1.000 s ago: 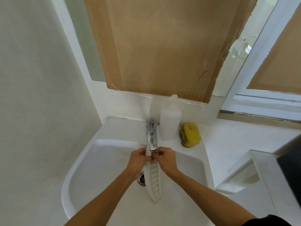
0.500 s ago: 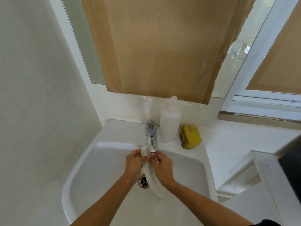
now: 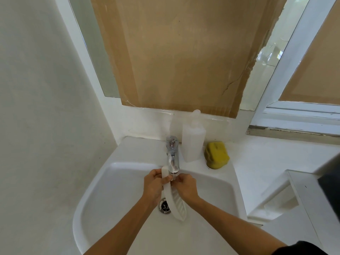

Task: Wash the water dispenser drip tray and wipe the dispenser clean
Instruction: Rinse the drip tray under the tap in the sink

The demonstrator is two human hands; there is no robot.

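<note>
Head view: drip tray [image 3: 173,201] gripped between both hands' fingers [image 3: 166,179] under faucet [image 3: 172,159].

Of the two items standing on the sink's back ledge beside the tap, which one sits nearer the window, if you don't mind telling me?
The yellow sponge. It lies right of the white bottle, which stands right beside the tap.
</note>
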